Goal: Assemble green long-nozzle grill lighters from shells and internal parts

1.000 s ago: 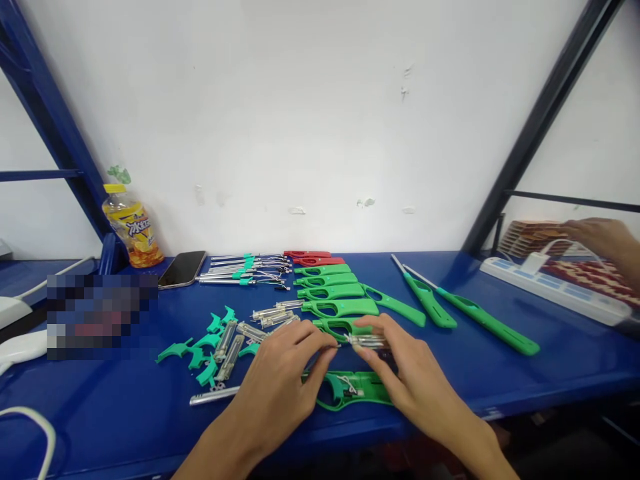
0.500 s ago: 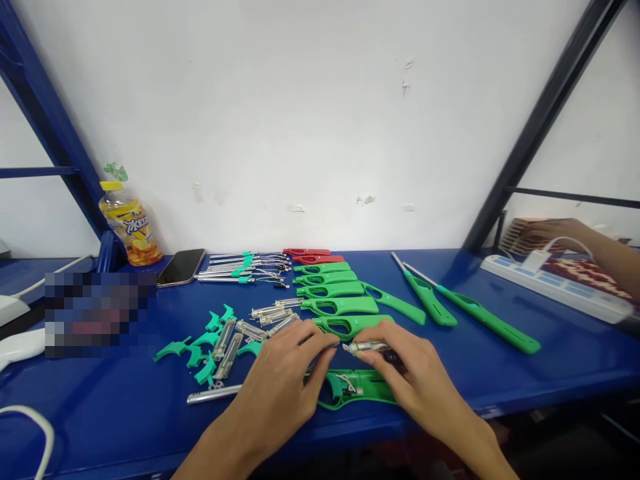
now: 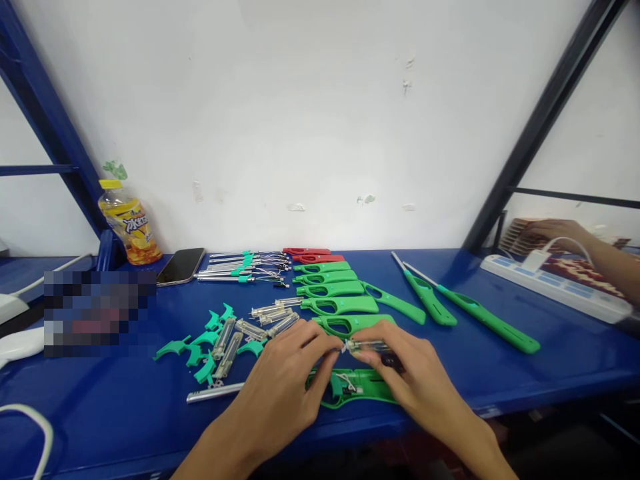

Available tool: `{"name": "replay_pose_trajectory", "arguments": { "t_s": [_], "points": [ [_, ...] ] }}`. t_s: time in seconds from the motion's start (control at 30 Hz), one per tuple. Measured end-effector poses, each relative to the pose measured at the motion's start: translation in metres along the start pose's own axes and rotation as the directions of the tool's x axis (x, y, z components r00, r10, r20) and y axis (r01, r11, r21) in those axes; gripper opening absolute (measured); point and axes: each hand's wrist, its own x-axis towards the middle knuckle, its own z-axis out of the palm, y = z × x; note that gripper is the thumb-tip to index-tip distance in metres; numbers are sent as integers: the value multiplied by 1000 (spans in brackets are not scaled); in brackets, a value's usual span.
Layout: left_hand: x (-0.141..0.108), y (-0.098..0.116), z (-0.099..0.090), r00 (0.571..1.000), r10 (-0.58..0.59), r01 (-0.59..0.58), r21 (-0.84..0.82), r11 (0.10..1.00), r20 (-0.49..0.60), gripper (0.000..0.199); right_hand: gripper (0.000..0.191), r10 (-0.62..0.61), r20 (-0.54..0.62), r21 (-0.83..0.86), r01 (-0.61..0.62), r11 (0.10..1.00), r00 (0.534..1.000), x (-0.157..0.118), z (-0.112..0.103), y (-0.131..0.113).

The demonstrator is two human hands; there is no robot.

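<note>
My right hand (image 3: 413, 363) grips a clear lighter fuel tank (image 3: 367, 345) with a pale tip pointing left. Under those fingers a dark object (image 3: 393, 361) shows partly; its kind is hidden. At the tank's tip, my left hand (image 3: 295, 373) is closed in a pinch; whatever small thing lies between its fingertips cannot be made out. Below both hands lies an opened green lighter handle half (image 3: 370, 387), with a trigger and white wires inside. Its metal nozzle tube (image 3: 213, 393) sticks out to the left, partly covered by my left hand.
Left of my hands are loose fuel tanks (image 3: 230, 355) and green triggers (image 3: 175, 348). Behind are nozzle tubes (image 3: 225, 277) and green handle shells (image 3: 345, 305). Two long lighters (image 3: 480, 320) and a power strip (image 3: 560, 290) lie right. Another person's hand (image 3: 555, 230) is at far right.
My left fingertips have met the tip of the fuel tank, closing the small gap between them. The tank has shifted slightly left, and more of the dark object shows.
</note>
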Motion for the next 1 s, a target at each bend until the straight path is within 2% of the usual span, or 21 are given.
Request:
{"name": "replay_pose_trajectory", "arguments": {
  "t_s": [0.33,0.7,1.0],
  "points": [
    [-2,-8,2,1000,-7,8,51,999,-21,18,25,-50,-39,33,51,998,998,-2,-1,0],
    [0,-10,3,1000,-4,4,73,997,1,19,21,-58,-36,37,59,998,998,-2,-2,-2],
    [-3,-12,4,998,70,-70,97,993,4,19,22,-88,-39,63,90,994,995,-3,0,1]
  ]
}}
